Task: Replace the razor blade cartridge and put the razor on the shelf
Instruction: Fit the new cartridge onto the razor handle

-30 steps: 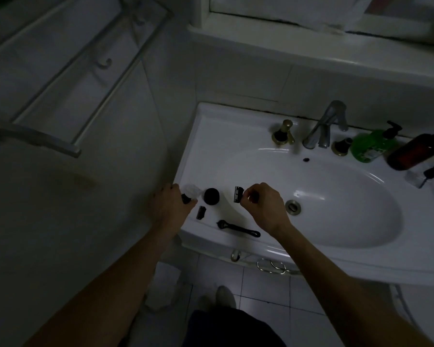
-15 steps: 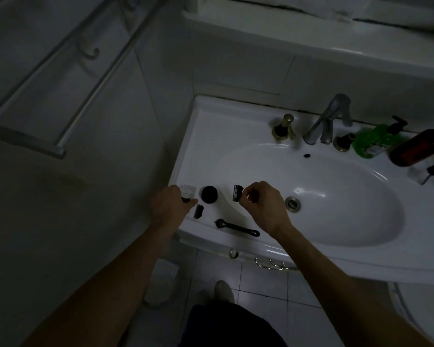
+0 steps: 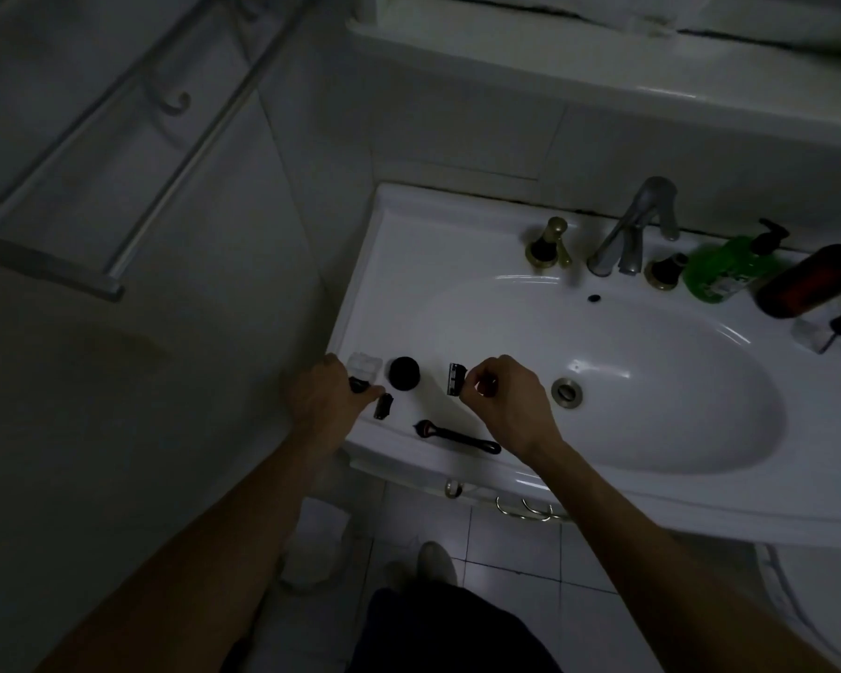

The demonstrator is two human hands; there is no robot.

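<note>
Your right hand (image 3: 503,405) pinches a cartridge (image 3: 456,379) at the sink's (image 3: 651,497) front-left rim; your left hand (image 3: 322,395) curls around something dark. The razor (image 3: 457,436) lies nearby. A loose pinch could drop the cartridge into the basin.

A dim home bathroom: a white sink (image 3: 457,225) with a faucet (image 3: 634,225), soap bottles (image 3: 722,272) on its rim, tiled walls and floor, and a metal towel rack (image 3: 132,138) on the wall.

Two hands (image 3: 333,395); two cartridges (image 3: 456,378); one razor handle (image 3: 457,436); two bottles (image 3: 722,274).
</note>
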